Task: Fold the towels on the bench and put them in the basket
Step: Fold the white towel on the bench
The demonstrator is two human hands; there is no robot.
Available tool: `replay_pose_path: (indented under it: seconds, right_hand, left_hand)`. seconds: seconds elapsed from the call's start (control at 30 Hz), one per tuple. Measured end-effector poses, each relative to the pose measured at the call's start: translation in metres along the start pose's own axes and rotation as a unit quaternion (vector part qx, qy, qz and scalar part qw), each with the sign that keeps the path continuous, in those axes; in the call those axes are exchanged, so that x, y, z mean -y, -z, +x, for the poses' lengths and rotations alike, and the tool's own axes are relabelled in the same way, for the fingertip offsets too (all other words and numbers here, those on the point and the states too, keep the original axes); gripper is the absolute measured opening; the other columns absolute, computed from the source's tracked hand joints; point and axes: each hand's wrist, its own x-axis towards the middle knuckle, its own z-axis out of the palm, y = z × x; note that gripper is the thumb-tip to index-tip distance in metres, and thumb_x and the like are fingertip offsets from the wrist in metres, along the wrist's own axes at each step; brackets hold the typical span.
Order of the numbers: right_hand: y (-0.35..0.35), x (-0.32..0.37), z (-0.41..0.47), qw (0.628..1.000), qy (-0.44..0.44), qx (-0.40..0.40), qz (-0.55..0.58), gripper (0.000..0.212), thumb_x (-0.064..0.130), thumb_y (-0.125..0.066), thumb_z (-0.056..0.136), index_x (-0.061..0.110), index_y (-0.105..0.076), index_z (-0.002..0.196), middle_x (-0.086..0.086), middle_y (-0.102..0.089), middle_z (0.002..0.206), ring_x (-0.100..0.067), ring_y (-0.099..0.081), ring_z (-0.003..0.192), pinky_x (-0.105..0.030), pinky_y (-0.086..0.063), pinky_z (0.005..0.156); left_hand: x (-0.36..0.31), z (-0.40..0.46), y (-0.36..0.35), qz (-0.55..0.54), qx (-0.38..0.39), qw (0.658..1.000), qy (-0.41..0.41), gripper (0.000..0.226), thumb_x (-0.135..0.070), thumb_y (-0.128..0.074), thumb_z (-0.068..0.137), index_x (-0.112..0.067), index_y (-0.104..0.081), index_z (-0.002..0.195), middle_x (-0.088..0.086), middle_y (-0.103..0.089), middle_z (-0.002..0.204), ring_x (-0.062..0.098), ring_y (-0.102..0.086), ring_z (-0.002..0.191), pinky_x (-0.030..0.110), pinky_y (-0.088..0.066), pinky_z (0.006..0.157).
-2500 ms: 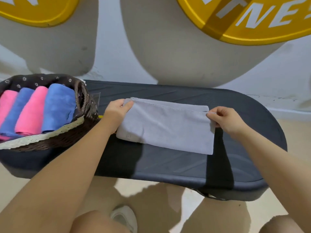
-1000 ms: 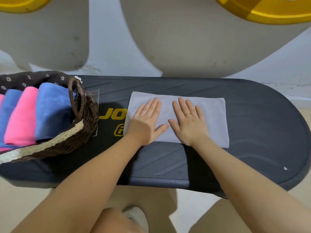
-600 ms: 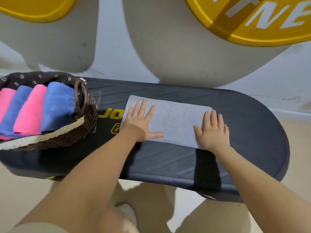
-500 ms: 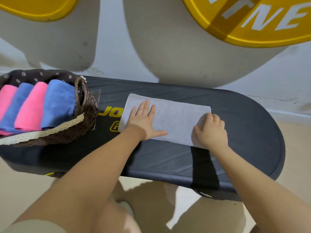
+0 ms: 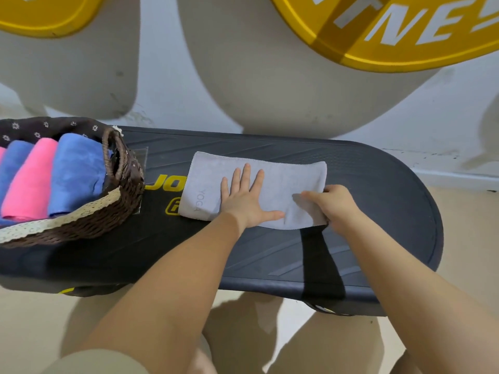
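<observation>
Head view: folded grey cloth towel (image 5: 272, 182) lies on dark oval bench (image 5: 378, 211). Left hand (image 5: 247, 199) flat, fingers spread, pressing it. Right hand (image 5: 333, 203) pinches its right edge. Brown wicker basket (image 5: 118, 201) stands left, holding rolled pink and blue towels (image 5: 54, 174).

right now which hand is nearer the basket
Left. The left hand lies flat mid-towel, closer to the basket; the right hand grips the towel's far end.

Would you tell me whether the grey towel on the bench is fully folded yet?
Partly folded: the grey towel lies flat, left hand pressing it, right hand gripping its right end.
</observation>
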Motion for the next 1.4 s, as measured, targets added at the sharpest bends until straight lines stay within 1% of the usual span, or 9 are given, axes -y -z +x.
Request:
replay_pose_path:
  seconds: [0.13,0.27,0.4,0.57,0.83,1.0,1.07,1.13,1.4]
  right_hand:
    - [-0.02,0.026,-0.008,0.996,0.093,0.007,0.006,0.03,0.011,-0.059,0.081,0.007,-0.058,0.111,-0.011,-0.063,0.106,-0.03,-0.061,0.097,-0.039,-0.051,0.081]
    - [-0.061,0.056,-0.021,0.975,0.185,0.005,-0.123,0.05,0.018,-0.059,0.084,0.012,-0.045,0.131,-0.008,-0.058,0.115,-0.024,-0.056,0.104,-0.03,-0.044,0.08]
    - [-0.107,0.076,-0.033,0.969,0.2,0.047,-0.135,0.024,0.015,-0.058,0.084,0.01,-0.05,0.107,-0.003,-0.056,0.086,-0.021,-0.057,0.081,-0.027,-0.048,0.068]
    - [-0.141,0.075,-0.037,0.956,0.24,0.132,-0.106,0.015,0.006,-0.047,0.084,0.008,-0.049,0.099,-0.004,-0.056,0.072,-0.028,-0.058,0.077,-0.035,-0.051,0.071]
    - [-0.139,0.045,-0.011,0.888,0.332,-0.029,-0.317,0.032,0.016,-0.046,0.088,0.01,-0.065,0.113,-0.014,-0.055,0.123,-0.035,-0.048,0.116,-0.035,-0.038,0.087]
    - [-0.149,0.021,-0.007,0.847,0.271,-0.017,-0.457,0.065,0.042,-0.035,0.095,0.014,-0.011,0.149,-0.005,0.003,0.159,-0.024,0.005,0.147,-0.045,-0.002,0.117]
    - [-0.151,0.02,-0.001,0.854,0.254,-0.011,-0.454,0.068,0.047,-0.028,0.096,0.017,0.001,0.15,-0.001,0.013,0.158,-0.021,0.014,0.146,-0.046,0.004,0.117]
    - [-0.149,0.026,0.01,0.855,0.25,-0.009,-0.454,0.067,0.05,-0.024,0.096,0.021,0.002,0.15,0.001,0.015,0.158,-0.021,0.015,0.146,-0.046,0.005,0.117]
    - [-0.142,0.038,0.03,0.832,0.281,-0.03,-0.477,0.062,0.047,-0.022,0.097,0.023,-0.001,0.15,-0.005,0.014,0.158,-0.023,0.012,0.146,-0.044,0.001,0.118]
  left_hand:
    - [0.01,0.003,0.02,-0.194,0.016,0.98,-0.031,0.066,-0.051,-0.043,0.091,-0.029,-0.016,0.147,-0.005,0.003,0.158,0.016,0.003,0.146,0.038,0.002,0.118]
    - [0.032,-0.021,0.054,-0.541,0.009,0.839,-0.051,0.037,-0.033,-0.027,0.101,-0.026,-0.045,0.133,-0.005,-0.057,0.125,0.013,-0.057,0.112,0.031,-0.04,0.105]
    - [0.055,-0.035,0.065,-0.591,-0.035,0.806,-0.012,0.028,-0.032,-0.031,0.1,-0.028,-0.053,0.117,-0.004,-0.063,0.107,0.015,-0.061,0.097,0.027,-0.049,0.089]
    - [0.083,-0.027,0.063,-0.529,-0.075,0.845,0.004,0.015,-0.012,-0.046,0.093,-0.016,-0.057,0.104,0.01,-0.067,0.099,0.026,-0.063,0.093,0.034,-0.052,0.081]
    - [0.1,-0.012,0.045,-0.191,-0.092,0.976,0.045,0.054,-0.014,-0.039,0.097,-0.005,-0.016,0.145,0.02,-0.043,0.138,0.036,-0.052,0.114,0.037,-0.042,0.083]
    - [0.106,-0.01,0.025,0.06,-0.259,0.963,-0.046,0.057,-0.009,-0.04,0.08,-0.012,-0.038,0.137,0.017,-0.048,0.136,0.034,-0.056,0.112,0.034,-0.049,0.089]
    - [0.113,-0.004,0.021,0.124,-0.212,0.963,-0.112,0.055,-0.008,-0.038,0.09,-0.009,-0.027,0.143,0.013,-0.015,0.156,0.032,-0.019,0.142,0.036,-0.015,0.117]
    - [0.12,0.001,0.023,0.11,-0.15,0.977,-0.107,0.055,-0.01,-0.026,0.097,-0.008,-0.005,0.148,0.005,0.006,0.158,0.02,0.006,0.146,0.03,0.01,0.116]
    - [0.126,-0.007,0.016,-0.007,-0.124,0.989,-0.084,0.089,-0.063,-0.036,0.086,-0.013,0.003,0.148,-0.001,0.014,0.157,0.011,0.01,0.145,0.028,0.003,0.117]
